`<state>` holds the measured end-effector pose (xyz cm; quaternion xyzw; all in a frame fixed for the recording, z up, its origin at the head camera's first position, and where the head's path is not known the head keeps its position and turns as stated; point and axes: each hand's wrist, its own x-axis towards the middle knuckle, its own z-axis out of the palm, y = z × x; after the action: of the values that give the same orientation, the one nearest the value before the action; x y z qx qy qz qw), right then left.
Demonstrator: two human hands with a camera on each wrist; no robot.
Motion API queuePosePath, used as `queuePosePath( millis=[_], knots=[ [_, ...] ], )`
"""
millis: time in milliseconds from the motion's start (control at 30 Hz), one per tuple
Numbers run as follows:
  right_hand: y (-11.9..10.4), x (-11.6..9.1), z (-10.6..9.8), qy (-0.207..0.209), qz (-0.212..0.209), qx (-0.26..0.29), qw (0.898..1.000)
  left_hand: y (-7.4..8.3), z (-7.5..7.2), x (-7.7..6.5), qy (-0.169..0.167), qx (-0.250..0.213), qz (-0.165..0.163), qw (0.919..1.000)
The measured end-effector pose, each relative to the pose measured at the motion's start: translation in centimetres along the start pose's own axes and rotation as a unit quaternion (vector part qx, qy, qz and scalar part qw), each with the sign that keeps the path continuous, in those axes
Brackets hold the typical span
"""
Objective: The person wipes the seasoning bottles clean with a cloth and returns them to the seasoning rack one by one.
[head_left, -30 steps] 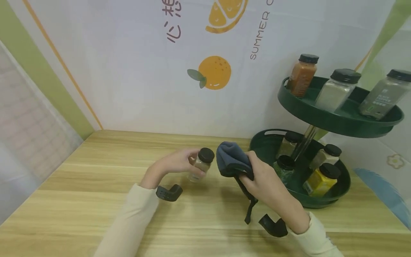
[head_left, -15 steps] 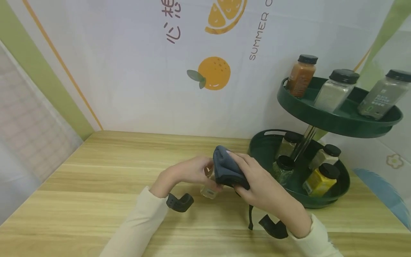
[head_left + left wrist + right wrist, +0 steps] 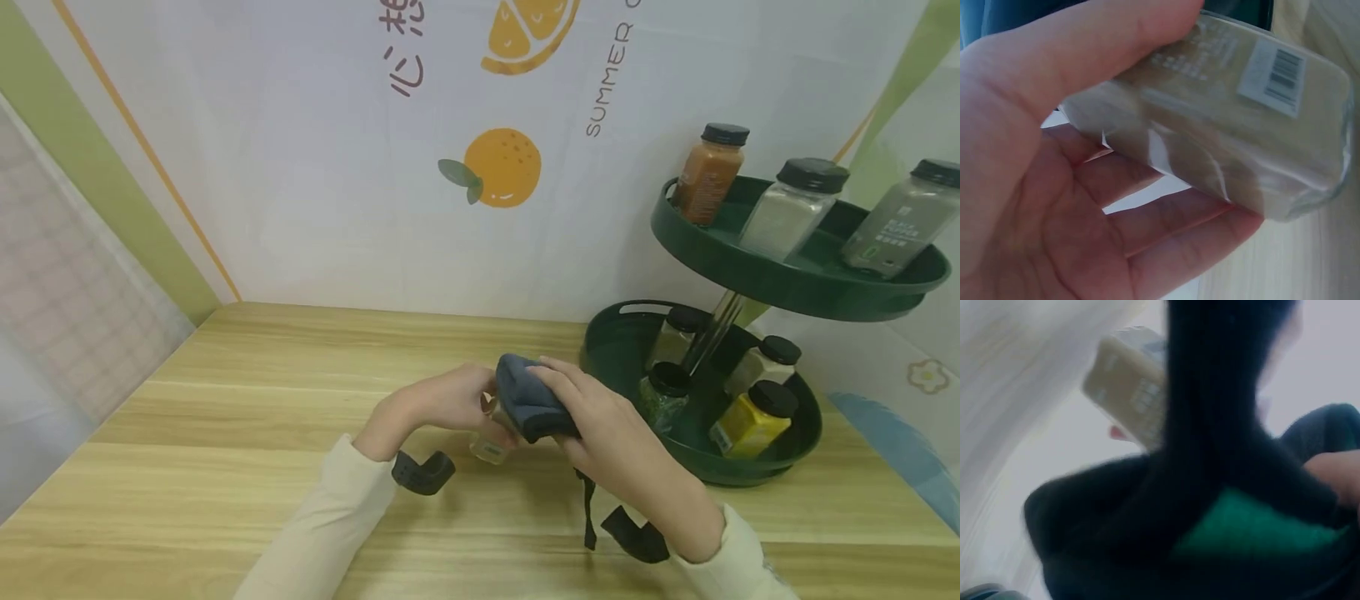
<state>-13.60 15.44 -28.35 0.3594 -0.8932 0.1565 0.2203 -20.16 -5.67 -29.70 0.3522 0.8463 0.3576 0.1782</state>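
My left hand [image 3: 459, 402] grips a clear spice jar [image 3: 489, 451] of tan powder, tilted above the table. In the left wrist view the thumb lies across the jar [image 3: 1210, 119] near a barcode label, with the fingers beneath. My right hand [image 3: 603, 421] holds a folded dark blue-grey cloth [image 3: 531, 402] against the jar's upper end, and the jar's cap is hidden there. A black strap [image 3: 589, 512] hangs below the cloth. The right wrist view is blurred; the dark cloth [image 3: 1110, 512] fills much of it, with the jar [image 3: 1125, 387] behind.
A two-tier green rack stands at the right. Its upper tray [image 3: 795, 289] bears three jars, including an orange one [image 3: 709, 179]. Several jars, one yellow [image 3: 750, 425], sit in the lower tray [image 3: 592, 350]. A printed curtain [image 3: 337, 208] hangs behind the wooden table [image 3: 187, 467].
My left hand has moved right with the jar, and the cloth has come left and down onto the jar's capped end. During the last half second both hands have shifted only slightly.
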Motion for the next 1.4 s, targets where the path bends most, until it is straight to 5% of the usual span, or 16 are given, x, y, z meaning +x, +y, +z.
queuePosePath(
  millis=[233, 667, 1067, 1233, 1400],
  knots=[
    [-0.5, -0.1, -0.1, -0.012, -0.050, -0.014, 0.999, -1.1, -0.1, 0.0, -0.013, -0.016, 0.009, 0.9997],
    [0.6, 0.0, 0.9, -0.005, 0.077, -0.057, 0.995, -1.5, -0.1, 0.0, -0.031, -0.036, -0.028, 0.9985],
    [-1.3, -0.2, 0.3, -0.008, -0.020, -0.035, 0.999, -1.0, 0.2, 0.0, -0.053, -0.032, -0.019, 0.9979],
    [-0.5, -0.1, 0.4, -0.010, 0.018, -0.011, 1.000, -0.8, 0.3, 0.1, -0.051, -0.024, -0.058, 0.9967],
    [0.3, 0.0, 0.6, -0.009, 0.070, -0.029, 0.997, -0.7, 0.3, 0.1, -0.051, -0.008, -0.062, 0.9967]
  ],
)
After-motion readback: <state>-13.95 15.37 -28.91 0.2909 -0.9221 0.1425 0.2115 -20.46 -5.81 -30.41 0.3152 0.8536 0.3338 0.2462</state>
